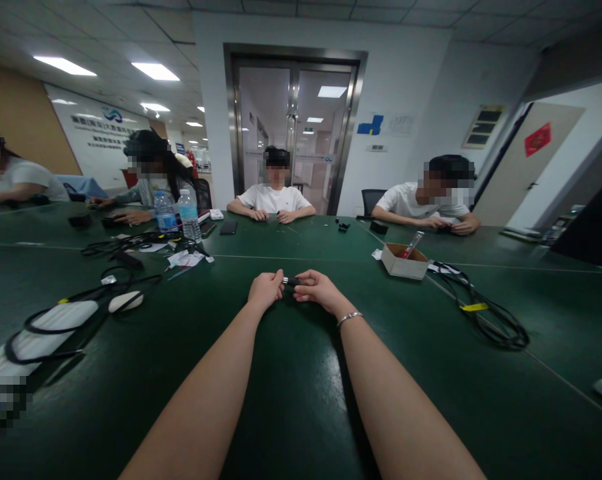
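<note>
Between my two hands, just above the green table point(301, 373), is a small black cylinder with a silver end point(291, 281); its exact kind is too small to make out. My left hand point(265, 291) pinches the silver end at the left. On the other side, my right hand point(321, 292) grips the black part between thumb and fingers. A silver bracelet point(349, 319) circles my right wrist. My fingers hide part of the cylinder.
Cables, a white mouse point(125, 301) and a white power strip point(51, 333) lie on the left. Two water bottles point(189, 217) stand farther back. An open cardboard box point(405, 265) and a coiled black cable point(495, 327) are on the right. Several people sit around the table.
</note>
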Action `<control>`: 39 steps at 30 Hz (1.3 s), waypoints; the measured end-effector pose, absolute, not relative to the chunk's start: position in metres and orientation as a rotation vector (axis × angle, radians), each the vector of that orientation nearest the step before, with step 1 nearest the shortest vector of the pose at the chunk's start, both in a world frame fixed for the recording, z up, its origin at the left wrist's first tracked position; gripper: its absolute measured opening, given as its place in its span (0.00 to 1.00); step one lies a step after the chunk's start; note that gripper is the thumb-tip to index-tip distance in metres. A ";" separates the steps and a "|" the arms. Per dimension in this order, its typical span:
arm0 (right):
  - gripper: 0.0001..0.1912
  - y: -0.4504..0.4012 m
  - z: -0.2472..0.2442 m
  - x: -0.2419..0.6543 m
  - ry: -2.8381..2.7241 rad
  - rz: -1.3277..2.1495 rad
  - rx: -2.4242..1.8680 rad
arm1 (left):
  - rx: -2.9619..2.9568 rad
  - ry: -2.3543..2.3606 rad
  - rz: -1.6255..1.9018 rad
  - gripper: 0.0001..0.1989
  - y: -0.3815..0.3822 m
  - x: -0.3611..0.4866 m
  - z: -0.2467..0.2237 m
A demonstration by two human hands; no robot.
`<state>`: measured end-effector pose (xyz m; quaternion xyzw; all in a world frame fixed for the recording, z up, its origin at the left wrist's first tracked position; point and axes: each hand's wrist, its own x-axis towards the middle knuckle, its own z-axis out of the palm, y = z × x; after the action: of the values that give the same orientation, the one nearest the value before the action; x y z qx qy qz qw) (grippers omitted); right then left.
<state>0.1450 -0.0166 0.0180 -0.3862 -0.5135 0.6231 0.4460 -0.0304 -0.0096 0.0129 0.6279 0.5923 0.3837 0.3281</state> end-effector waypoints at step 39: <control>0.13 -0.019 0.026 0.141 -1.260 1.532 -1.058 | 1.671 1.236 1.136 0.21 -0.007 -0.031 0.006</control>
<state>0.1407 -0.0188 0.0256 -0.4245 -0.5054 0.6147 0.4319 -0.0315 -0.0065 0.0063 0.6536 0.4832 0.4441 0.3770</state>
